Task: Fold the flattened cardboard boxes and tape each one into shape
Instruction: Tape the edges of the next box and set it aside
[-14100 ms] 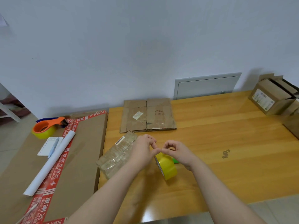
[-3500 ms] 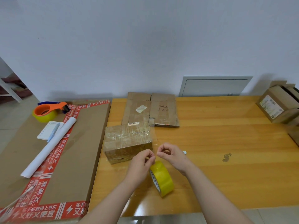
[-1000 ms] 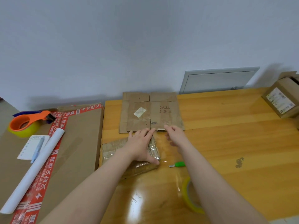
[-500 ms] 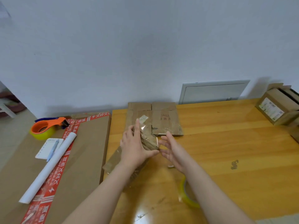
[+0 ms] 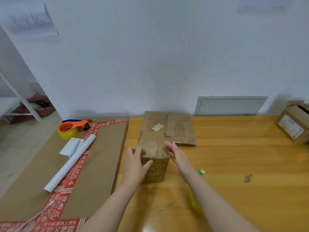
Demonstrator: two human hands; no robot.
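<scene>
A small brown cardboard box [image 5: 155, 163], covered in clear tape, stands upright on the wooden table [image 5: 234, 164]. My left hand [image 5: 135, 163] grips its left side, fingers curled over the top edge and thumb on the front face. My right hand [image 5: 177, 156] lies flat against its right side with straight fingers. Behind the box lies a flattened cardboard box [image 5: 168, 128]. A yellow tape roll [image 5: 194, 203] sits near my right forearm, mostly hidden by it.
A green-capped small tool [image 5: 200, 172] lies right of my right wrist. A large flat carton with red tape [image 5: 70, 173] lies at left, carrying an orange tape dispenser [image 5: 73, 128], a notepad with pen [image 5: 72, 146] and a white paper roll [image 5: 70, 163]. Folded boxes [image 5: 294, 126] stand at far right.
The box was lying flat under my left hand, then was tilted up. It now stands upright between both hands. The view has shifted upward.
</scene>
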